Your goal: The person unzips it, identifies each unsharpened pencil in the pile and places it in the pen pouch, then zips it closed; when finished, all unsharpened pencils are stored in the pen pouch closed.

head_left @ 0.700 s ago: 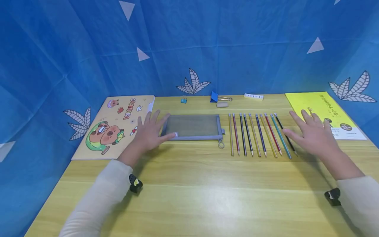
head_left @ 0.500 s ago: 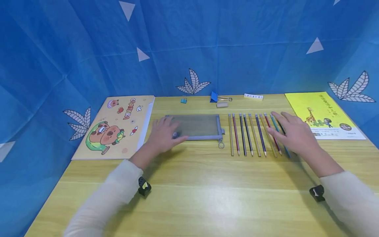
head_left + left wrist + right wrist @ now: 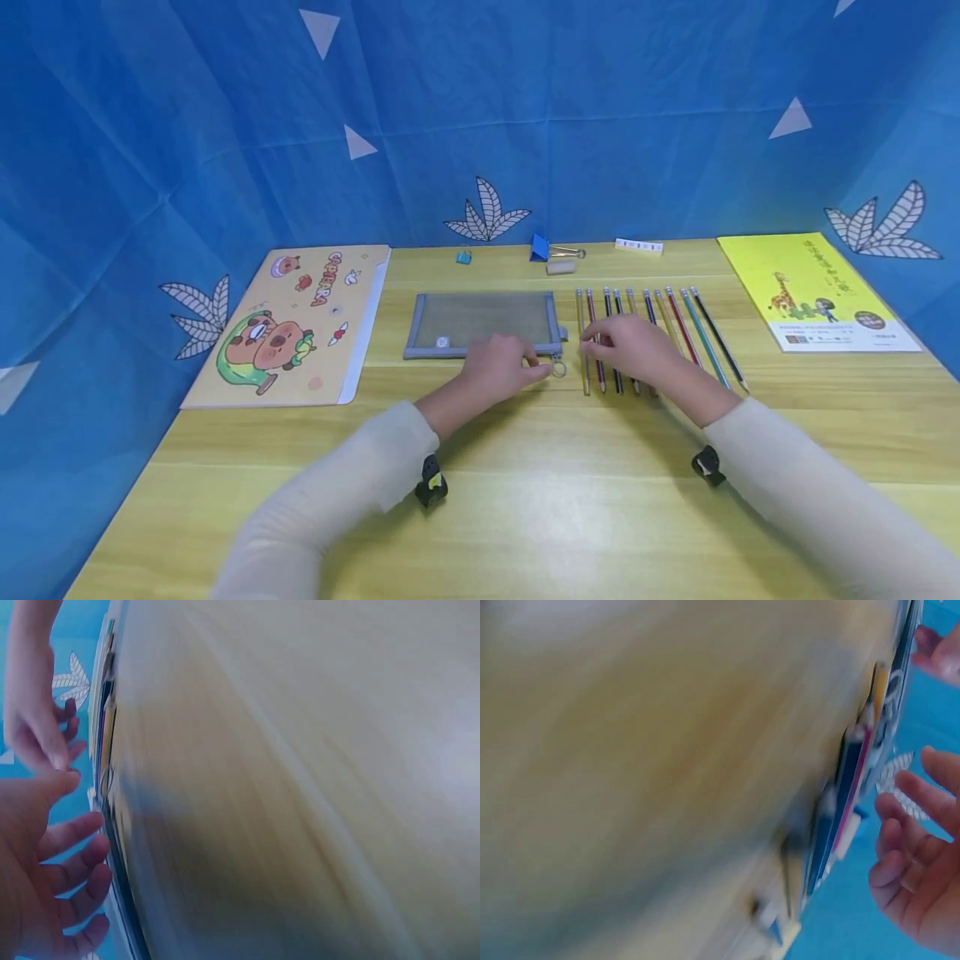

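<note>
My left hand (image 3: 497, 368) hovers over the front right part of a grey mesh zip pouch (image 3: 480, 321), its thumb near the metal ring (image 3: 559, 368) at the zipper's end. Its fingers bend loosely around nothing in the left wrist view. Over the left part of a row of several pencils is my right hand (image 3: 637, 346), with thumb and fingertips near the leftmost gold pencil (image 3: 581, 317). The right wrist view has these fingers (image 3: 915, 787) relaxed and apart from the pencils. That hand partly hides the middle pencils; a teal pencil (image 3: 705, 337) and a black pencil (image 3: 722, 340) show at the right end.
A capybara folder (image 3: 288, 325) lies at the left, a yellow booklet (image 3: 802, 287) at the right. Along the back are a teal binder clip (image 3: 464, 257), a blue binder clip (image 3: 540, 247), a grey eraser-like piece (image 3: 560, 267) and a white strip (image 3: 639, 246). Blue cloth (image 3: 465, 100) hangs behind.
Both hands have moved inward: the left rightward across the pouch, the right leftward from beside the booklet to the left pencils. Their spread fingers have bent. Pouch and pencils lie as before.
</note>
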Tool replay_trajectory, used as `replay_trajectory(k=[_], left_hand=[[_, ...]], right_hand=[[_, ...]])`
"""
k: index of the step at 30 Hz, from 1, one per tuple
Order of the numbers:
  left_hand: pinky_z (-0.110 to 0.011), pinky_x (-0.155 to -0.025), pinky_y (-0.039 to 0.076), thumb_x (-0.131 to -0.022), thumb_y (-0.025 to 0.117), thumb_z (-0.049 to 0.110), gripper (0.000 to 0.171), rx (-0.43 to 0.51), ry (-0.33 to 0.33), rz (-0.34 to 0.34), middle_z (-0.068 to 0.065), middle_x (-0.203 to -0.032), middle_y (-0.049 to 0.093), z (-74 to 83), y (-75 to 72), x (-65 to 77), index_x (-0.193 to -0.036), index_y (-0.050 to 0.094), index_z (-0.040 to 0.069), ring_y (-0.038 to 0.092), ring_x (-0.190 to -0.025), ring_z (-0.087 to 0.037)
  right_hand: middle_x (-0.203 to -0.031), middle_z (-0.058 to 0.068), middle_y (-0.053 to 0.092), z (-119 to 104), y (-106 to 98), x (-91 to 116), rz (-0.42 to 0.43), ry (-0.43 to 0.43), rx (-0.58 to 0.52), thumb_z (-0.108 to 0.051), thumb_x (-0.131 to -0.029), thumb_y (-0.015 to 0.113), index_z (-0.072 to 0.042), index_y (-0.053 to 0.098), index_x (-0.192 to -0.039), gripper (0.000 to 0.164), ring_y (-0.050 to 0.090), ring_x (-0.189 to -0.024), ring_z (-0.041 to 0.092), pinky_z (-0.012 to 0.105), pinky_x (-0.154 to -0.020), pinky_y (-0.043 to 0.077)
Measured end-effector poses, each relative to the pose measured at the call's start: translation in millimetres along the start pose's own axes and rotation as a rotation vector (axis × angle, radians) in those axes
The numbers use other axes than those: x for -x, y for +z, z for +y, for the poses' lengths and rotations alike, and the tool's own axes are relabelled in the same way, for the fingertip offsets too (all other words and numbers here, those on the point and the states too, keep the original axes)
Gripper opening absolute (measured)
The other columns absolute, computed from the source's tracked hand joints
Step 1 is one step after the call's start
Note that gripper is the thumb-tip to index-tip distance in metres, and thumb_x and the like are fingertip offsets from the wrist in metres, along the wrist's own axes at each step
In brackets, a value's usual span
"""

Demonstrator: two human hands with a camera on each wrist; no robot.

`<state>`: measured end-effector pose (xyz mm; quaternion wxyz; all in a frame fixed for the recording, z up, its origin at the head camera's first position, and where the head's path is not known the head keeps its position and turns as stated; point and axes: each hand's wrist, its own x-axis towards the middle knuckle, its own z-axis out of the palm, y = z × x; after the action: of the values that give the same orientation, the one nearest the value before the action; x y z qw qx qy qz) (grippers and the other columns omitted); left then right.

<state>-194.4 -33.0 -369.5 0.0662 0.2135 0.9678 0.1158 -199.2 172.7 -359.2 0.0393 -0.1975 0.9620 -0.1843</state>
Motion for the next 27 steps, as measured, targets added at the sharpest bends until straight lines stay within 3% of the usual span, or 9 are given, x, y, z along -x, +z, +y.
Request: replay_trajectory(k=[3,8,11,15,19,24,27], left_hand=[[-0.019,-0.032,0.029,-0.077,0.049,0.057,0.036,0.016,-0.05,-0.018,0.01,-0.048,0.048,7.1,3.9,-5.5,-0.076,0.066,0.025,0.04,-0.041,-0.007],[-0.02,-0.033,0.023,-0.075,0.052,0.057,0.044,0.05,-0.099,-0.005,0.009,-0.037,0.036,13.5,10.3,-12.4,-0.05,0.054,0.022,0.031,-0.036,-0.007],[-0.02,-0.033,0.02,-0.076,0.053,0.054,0.049,0.05,-0.109,0.008,0.009,-0.035,0.029,15.7,12.2,-14.5,-0.043,0.044,0.018,0.027,-0.034,-0.006],[-0.018,-0.032,0.019,-0.077,0.055,0.048,0.046,0.078,-0.124,-0.001,0.009,-0.037,0.032,17.0,11.2,-14.7,-0.043,0.043,0.019,0.029,-0.035,-0.006],[-0.017,-0.033,0.026,-0.077,0.058,0.036,0.033,0.167,-0.134,0.006,0.012,-0.042,0.044,15.8,8.8,-13.0,-0.048,0.052,0.021,0.036,-0.038,-0.005],[-0.016,-0.034,0.029,-0.076,0.058,0.026,0.019,0.294,-0.11,0.053,0.012,-0.05,0.051,12.1,5.7,-9.4,-0.057,0.058,0.021,0.042,-0.042,-0.006],[-0.016,-0.035,0.033,-0.076,0.059,0.023,0.012,0.352,-0.084,0.095,0.012,-0.055,0.054,10.1,4.3,-7.2,-0.065,0.061,0.022,0.046,-0.044,-0.006]], right_hand=[[-0.066,-0.002,0.059,-8,4,-9,-0.064,0.048,-0.058,-0.028,-0.084,0.055,-0.012,0.065,-0.094,0.022,0.041,-0.044,0.01,0.023,-0.037,0.033],[-0.07,0.001,0.062,-17,9,-19,-0.081,0.135,-0.147,-0.028,-0.082,0.058,-0.009,0.066,-0.09,0.023,0.039,-0.041,0.01,0.021,-0.037,0.032],[-0.077,0.003,0.062,-21,9,-21,-0.086,0.2,-0.195,-0.03,-0.08,0.059,-0.008,0.066,-0.089,0.024,0.04,-0.041,0.01,0.02,-0.036,0.033],[-0.07,0.005,0.06,-25,10,-23,-0.084,0.262,-0.23,-0.032,-0.08,0.059,-0.008,0.066,-0.086,0.025,0.038,-0.04,0.009,0.018,-0.034,0.03],[-0.059,0.007,0.058,-26,11,-24,-0.07,0.287,-0.323,-0.031,-0.08,0.059,-0.006,0.066,-0.079,0.025,0.037,-0.037,0.009,0.017,-0.032,0.029],[-0.059,0.012,0.058,-24,12,-24,-0.054,0.344,-0.586,-0.027,-0.08,0.059,0.001,0.063,-0.076,0.029,0.035,-0.034,0.008,0.017,-0.031,0.03],[-0.066,0.014,0.059,-25,13,-25,-0.041,0.41,-0.729,-0.025,-0.079,0.061,0.002,0.061,-0.082,0.028,0.039,-0.037,0.008,0.016,-0.033,0.033]])
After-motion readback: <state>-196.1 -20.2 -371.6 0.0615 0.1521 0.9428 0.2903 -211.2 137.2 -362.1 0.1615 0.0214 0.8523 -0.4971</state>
